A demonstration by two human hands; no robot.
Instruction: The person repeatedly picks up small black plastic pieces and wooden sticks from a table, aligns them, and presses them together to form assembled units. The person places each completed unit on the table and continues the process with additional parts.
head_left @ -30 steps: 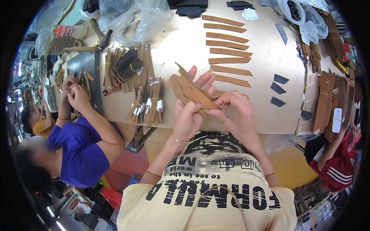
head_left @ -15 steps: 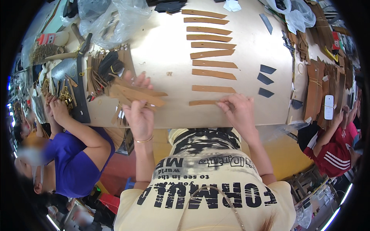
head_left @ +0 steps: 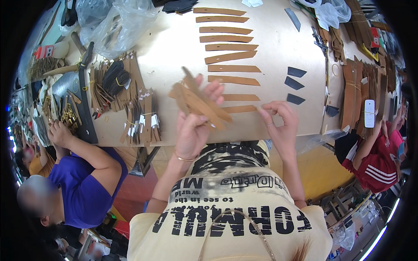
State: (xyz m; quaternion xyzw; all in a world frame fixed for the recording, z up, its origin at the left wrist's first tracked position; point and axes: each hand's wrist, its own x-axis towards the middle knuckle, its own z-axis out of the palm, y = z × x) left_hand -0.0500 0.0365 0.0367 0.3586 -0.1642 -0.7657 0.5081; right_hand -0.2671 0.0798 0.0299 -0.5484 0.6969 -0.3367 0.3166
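My left hand (head_left: 193,130) is closed on a loose bundle of tan leather strips (head_left: 191,98), fanned out and slightly blurred. The bundle hangs over the left ends of the nearest laid-out strips. At the right tip of the nearest leather strip (head_left: 244,109), the thumb and forefinger of my right hand (head_left: 282,124) pinch together. Beyond it, a column of similar tan strips (head_left: 234,68) runs away from me, lying roughly parallel with gaps between them. Several have a small slot near the left end.
Dark slanted pieces (head_left: 294,82) lie to the right of the column. Bundled brown strips (head_left: 146,115) and a clear plastic bag (head_left: 126,30) are on the left. A co-worker in a purple top (head_left: 89,187) sits left; another in red (head_left: 376,169) works at the right.
My left hand has carried its bundle rightward, from beside the left-hand piles to the column. The right hand has shifted slightly right, to the nearest strip's tip. The view has shifted a little.
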